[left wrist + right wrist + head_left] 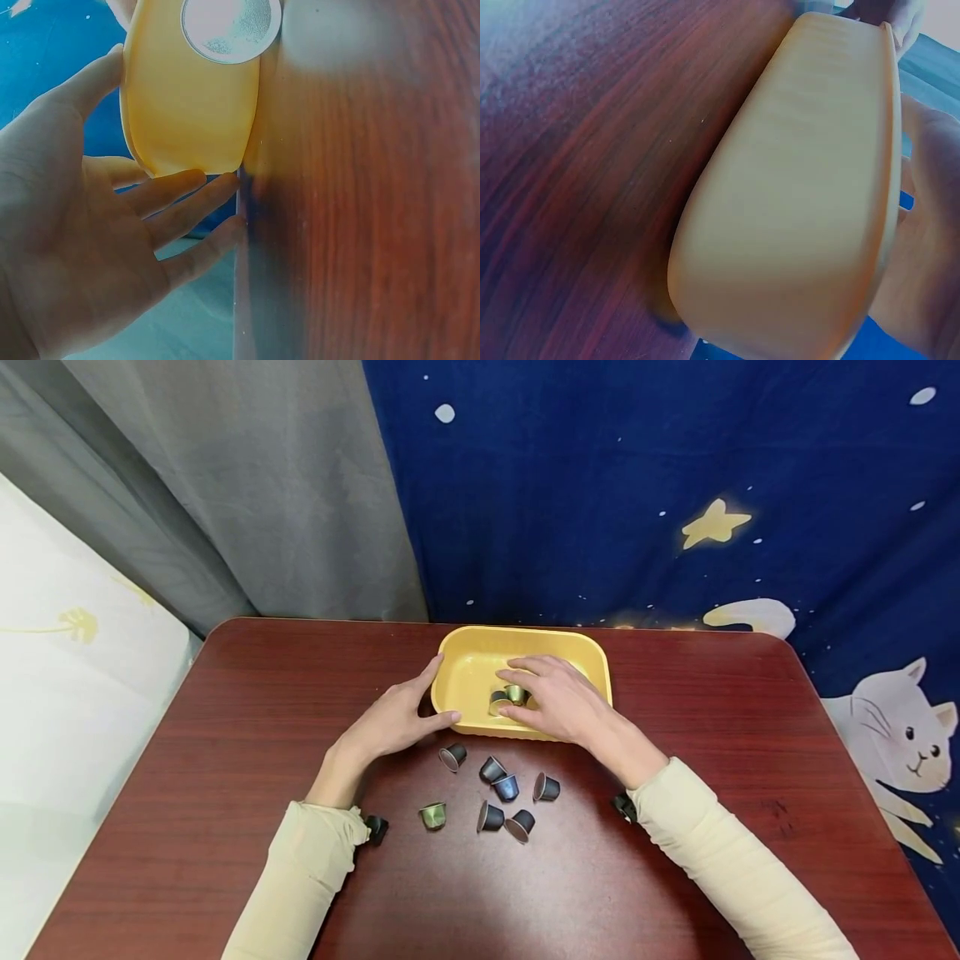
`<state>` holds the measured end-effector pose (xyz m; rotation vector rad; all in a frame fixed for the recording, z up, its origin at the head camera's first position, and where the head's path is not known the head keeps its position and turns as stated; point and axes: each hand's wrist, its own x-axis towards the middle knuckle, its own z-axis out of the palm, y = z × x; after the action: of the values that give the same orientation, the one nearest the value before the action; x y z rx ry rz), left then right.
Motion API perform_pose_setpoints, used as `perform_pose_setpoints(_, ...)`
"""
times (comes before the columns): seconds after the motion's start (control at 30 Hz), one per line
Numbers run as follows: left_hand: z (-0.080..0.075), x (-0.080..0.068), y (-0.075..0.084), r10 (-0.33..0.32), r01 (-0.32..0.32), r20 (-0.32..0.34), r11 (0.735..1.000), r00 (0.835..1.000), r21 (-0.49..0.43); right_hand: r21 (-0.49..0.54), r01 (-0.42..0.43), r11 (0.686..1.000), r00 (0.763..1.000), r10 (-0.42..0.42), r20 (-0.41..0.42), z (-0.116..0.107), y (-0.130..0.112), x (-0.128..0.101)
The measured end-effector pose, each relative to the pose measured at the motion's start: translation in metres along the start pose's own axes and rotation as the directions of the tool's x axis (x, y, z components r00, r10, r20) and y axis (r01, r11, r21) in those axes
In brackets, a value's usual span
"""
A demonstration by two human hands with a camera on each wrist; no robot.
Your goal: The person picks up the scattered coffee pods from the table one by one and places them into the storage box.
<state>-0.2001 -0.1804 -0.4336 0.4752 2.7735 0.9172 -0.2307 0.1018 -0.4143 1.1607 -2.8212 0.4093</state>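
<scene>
A yellow plastic tub [480,652] stands at the table's far edge. My left hand [393,718] rests against its left end with fingers extended, thumb over the near rim; the left wrist view shows the same hand [112,217] beside the tub wall [191,112]. Over the tub's right part, my right hand [562,697] reaches inside, thumb and fingers spread apart. Below it lie a green coffee capsule [515,694] and a dark-and-gold one [498,702]; the palm partly hides this spot. In the right wrist view, the tub's outer wall [780,187] covers most of the fingers.
In front of the tub lie several loose coffee capsules: a green one [432,816], a blue one [506,788] and dark ones, including one [453,757] near my left wrist. They rest on a reddish-brown wooden table [262,718]. Curtains [562,485] hang behind it.
</scene>
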Motion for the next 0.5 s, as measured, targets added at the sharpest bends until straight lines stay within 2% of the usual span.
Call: perform_pose_setpoints(0.5,0.001,-0.001,-0.001,-0.019,0.019,-0.020,1.000,1.000,0.003,0.014,0.065,0.998,0.996,-0.064,-0.067,-0.009,-0.005,-0.018)
